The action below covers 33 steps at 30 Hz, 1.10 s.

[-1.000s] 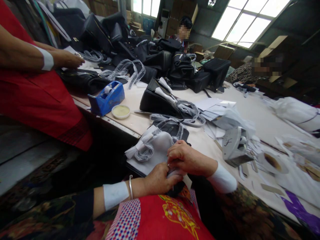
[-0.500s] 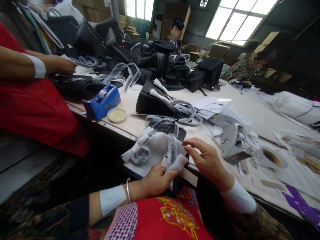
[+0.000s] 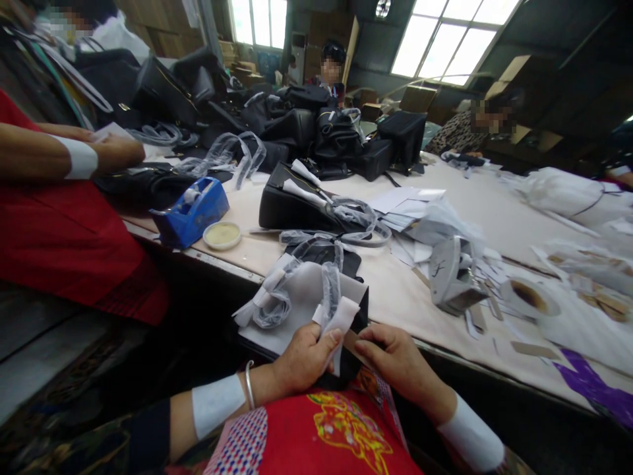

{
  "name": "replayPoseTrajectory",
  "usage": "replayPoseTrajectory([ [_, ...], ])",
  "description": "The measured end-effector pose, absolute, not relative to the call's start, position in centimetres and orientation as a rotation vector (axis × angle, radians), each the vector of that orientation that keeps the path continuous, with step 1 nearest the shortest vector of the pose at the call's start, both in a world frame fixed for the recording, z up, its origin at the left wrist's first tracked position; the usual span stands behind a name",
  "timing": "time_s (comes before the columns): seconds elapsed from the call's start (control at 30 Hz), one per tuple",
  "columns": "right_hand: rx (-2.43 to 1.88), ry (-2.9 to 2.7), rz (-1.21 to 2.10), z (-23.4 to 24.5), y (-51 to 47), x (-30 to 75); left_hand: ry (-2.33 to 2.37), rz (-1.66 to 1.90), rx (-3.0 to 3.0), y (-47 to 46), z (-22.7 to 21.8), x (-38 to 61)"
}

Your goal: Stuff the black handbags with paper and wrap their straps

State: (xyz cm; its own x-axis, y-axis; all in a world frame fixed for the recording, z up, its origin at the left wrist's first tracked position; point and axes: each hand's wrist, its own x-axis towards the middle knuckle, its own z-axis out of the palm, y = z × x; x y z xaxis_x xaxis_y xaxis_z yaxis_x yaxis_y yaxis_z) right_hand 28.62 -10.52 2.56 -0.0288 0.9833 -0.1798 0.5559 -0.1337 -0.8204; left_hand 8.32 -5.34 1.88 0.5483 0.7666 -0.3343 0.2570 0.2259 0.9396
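Note:
A black handbag (image 3: 364,305) leans at the table's front edge, close to my red apron, with a white sheet (image 3: 304,290) over its upper face. Its strap handles (image 3: 330,287) are wrapped in clear plastic, with white foam pieces round parts of them. My left hand (image 3: 306,356) is closed round the near handle end and its white foam wrap (image 3: 346,315), thumb on top. Just right of it, my right hand (image 3: 398,363) pinches a brown cardboard strip (image 3: 357,346) between thumb and fingers. The strip's far end is hidden behind the foam and my left hand.
Another black handbag (image 3: 291,201) lies beyond mine. A blue tape dispenser (image 3: 190,214) and a round dish (image 3: 222,235) stand left, a grey tape dispenser (image 3: 455,277) and a tape roll (image 3: 529,297) right. A red-aproned co-worker's hand (image 3: 121,150) is at left. Several bags are heaped behind.
My right hand has come down from beside the white sheet and taken hold of the cardboard strip. My left hand keeps its grip. The view has shifted slightly.

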Motion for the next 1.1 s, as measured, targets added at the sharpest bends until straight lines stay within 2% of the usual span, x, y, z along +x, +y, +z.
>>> replayPoseTrajectory([
  [0.23, -1.706, -1.701, 0.867, 5.4, -8.5, 29.0, 0.973, 0.471, 1.308, -5.6, 1.4, 8.4],
  [0.53, -1.68, -1.512, 0.963, 5.3, -7.1, 24.8, 0.934, 0.462, 1.456, -5.6, 1.8, 7.8],
  [0.77, -1.631, -1.386, 1.276, 4.5, -6.2, 25.4, 0.947, 0.416, 1.531, -5.9, 1.6, 6.7],
  [0.87, -1.707, -1.651, 0.818, 6.1, -5.9, 25.6, 0.992, 0.457, 1.629, -5.9, 1.4, 6.8],
  [0.97, -1.527, -2.122, 0.289, 8.7, -5.1, 24.8, 1.046, 0.498, 1.719, -5.8, 1.0, 7.1],
  [1.03, -1.38, -2.481, 0.17, 10.1, -4.2, 23.7, 1.04, 0.513, 1.715, -5.8, 0.8, 7.3],
  [1.1, -1.297, -2.756, 0.207, 10.4, -3.1, 22.6, 0.997, 0.56, 1.71, -5.9, 0.6, 7.4],
])
